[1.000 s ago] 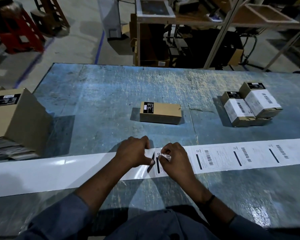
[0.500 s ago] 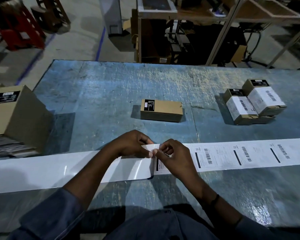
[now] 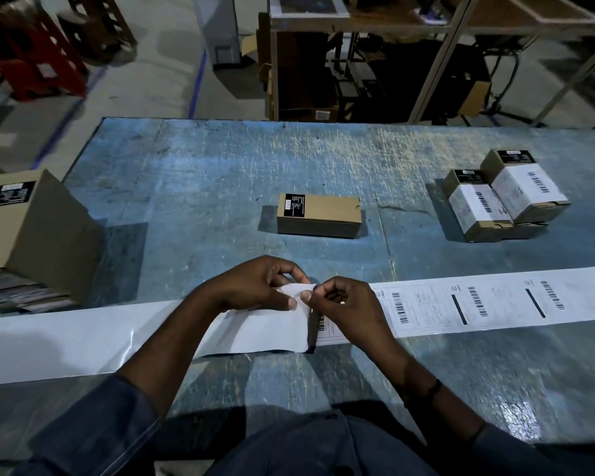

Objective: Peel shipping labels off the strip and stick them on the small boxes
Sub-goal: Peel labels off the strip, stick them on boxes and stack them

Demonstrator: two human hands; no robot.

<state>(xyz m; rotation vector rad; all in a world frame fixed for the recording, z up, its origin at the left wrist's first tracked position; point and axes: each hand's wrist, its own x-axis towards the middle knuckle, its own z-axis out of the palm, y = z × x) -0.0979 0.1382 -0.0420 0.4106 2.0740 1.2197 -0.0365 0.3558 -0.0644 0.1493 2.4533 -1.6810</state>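
Note:
A long white label strip [image 3: 495, 304] runs across the blue table [image 3: 220, 173], with printed labels to the right and bare backing [image 3: 66, 341] to the left. My left hand [image 3: 255, 286] pinches the lifted backing at the strip's middle. My right hand [image 3: 351, 304] pinches the top corner of a label [image 3: 327, 329] there, right beside the left thumb. A small brown box [image 3: 320, 214] with a black sticker and no white label lies beyond my hands. Two small boxes [image 3: 505, 197] bearing white labels sit at the right.
A large open cardboard carton [image 3: 31, 231] stands at the table's left edge over a pile of flat sheets [image 3: 18, 297]. Beyond the table are shelving [image 3: 358, 63] and a red stool [image 3: 42, 60] on the floor.
My hands rose slightly from the table and the backing lifted with them. The label's edge has separated a little more from the backing. The boxes have not moved.

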